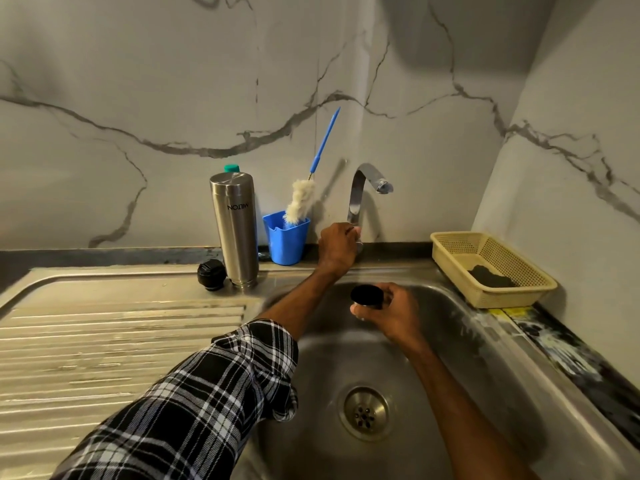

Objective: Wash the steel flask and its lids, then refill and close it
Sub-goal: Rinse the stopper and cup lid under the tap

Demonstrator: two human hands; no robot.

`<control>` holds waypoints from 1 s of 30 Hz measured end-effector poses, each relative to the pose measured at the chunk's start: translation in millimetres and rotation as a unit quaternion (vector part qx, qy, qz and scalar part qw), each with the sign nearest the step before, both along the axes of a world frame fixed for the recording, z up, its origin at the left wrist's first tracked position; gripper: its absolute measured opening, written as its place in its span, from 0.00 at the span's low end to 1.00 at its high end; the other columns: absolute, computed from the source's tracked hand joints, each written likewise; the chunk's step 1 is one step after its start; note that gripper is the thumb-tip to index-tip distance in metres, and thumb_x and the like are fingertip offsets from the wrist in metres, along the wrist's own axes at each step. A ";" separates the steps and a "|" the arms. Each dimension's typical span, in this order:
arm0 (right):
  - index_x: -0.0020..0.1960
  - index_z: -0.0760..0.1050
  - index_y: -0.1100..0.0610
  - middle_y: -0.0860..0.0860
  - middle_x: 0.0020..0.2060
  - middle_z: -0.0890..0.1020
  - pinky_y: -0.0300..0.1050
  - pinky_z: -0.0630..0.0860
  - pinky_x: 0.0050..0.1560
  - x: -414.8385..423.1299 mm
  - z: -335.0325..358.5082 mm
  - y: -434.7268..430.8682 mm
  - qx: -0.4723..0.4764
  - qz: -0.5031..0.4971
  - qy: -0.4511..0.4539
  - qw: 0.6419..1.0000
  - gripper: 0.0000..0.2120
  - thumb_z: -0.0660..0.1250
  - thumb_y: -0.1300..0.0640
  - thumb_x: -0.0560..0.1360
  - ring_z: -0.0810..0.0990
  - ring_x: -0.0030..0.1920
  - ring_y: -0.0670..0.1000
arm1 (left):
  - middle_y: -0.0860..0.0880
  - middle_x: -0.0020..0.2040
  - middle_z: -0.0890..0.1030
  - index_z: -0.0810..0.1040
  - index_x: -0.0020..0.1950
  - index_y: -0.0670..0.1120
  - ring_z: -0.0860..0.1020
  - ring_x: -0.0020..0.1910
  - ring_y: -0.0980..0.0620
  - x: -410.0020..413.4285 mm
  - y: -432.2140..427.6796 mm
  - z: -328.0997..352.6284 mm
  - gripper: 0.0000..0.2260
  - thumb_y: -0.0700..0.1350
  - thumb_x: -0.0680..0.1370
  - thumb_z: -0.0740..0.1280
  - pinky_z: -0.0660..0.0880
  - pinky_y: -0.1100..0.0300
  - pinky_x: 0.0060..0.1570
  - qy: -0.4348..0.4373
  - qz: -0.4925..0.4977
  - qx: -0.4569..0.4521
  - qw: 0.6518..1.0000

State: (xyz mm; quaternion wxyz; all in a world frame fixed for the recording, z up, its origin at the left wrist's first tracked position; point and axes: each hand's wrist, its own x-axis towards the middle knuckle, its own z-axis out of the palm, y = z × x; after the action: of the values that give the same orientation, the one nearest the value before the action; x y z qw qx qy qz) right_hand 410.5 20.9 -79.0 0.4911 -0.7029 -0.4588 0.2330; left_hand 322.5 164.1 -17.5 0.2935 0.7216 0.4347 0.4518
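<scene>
Over the sink (460, 368) bowl: right hand (396, 315) holds the cap (366, 296), fingers and thumb curled round its steel wall. Its dark open mouth is tipped up and toward the camera, so the axis is tilted, not upright.

Left hand (340, 244) is at the foot of the tap (356, 199), fingers closed round it. Whether they are on a lever or on the stem itself I cannot tell. No water shows at the spout (383, 186).

Key relation: the cap sits below the spout and slightly to its left in the head view, well apart in height. Depth is hard to read with this lens, so I cannot say whether the cap is truly under the outlet. Judgement: once water runs, the cap may need shifting right and back to meet the stream. The right hand is free to do that, while the left is tied up at the tap.

Flask (235, 230) stands on the drainboard (104, 323) left of the bowl, lettering inverted, so probably mouth down. Stopper (211, 274) lies just beside its base, to the left. Both are nearer the left arm. Brush (300, 201) stands in the blue cup (286, 242) between flask and tap.

Stage, as judged: first lid rinse about to start; flask and stopper not yet washed; refill and closing remain.
</scene>
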 end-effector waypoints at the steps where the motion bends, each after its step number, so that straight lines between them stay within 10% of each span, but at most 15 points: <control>1: 0.55 0.77 0.49 0.48 0.50 0.84 0.50 0.80 0.57 -0.1 0.0 -0.1 -0.002 0.001 0.001 1.000 0.24 0.84 0.55 0.62 0.83 0.53 0.49 | 0.45 0.42 0.82 0.82 0.46 0.41 0.82 0.43 0.49 -0.3 -1.1 -0.2 0.09 0.43 0.82 0.66 0.82 0.56 0.47 -0.009 0.001 -0.007 1.000; 19: 0.60 0.76 0.52 0.48 0.54 0.83 0.53 0.79 0.60 -4.1 -0.5 1.8 -0.041 -0.003 0.003 0.999 0.29 0.83 0.53 0.63 0.81 0.56 0.50 | 0.48 0.45 0.81 0.78 0.49 0.45 0.81 0.46 0.52 -16.2 -8.8 1.9 0.07 0.47 0.84 0.65 0.79 0.57 0.51 -0.006 -0.013 -0.056 0.998; 30: 0.51 0.77 0.51 0.44 0.46 0.81 0.41 0.76 0.52 -15.9 19.9 -2.3 -0.044 0.014 -0.006 0.999 0.19 0.81 0.61 0.65 0.81 0.53 0.49 | 0.50 0.47 0.79 0.77 0.54 0.43 0.81 0.46 0.50 -73.5 -71.3 -22.5 0.13 0.27 0.75 0.67 0.83 0.57 0.42 -0.078 0.019 -0.160 0.984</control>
State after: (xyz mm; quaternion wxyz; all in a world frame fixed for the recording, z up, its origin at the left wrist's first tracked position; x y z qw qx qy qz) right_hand 394.5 18.6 -59.1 0.4540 -0.7187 -0.4605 0.2554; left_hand 249.0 92.9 -39.9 0.4295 0.6192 0.4909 0.4373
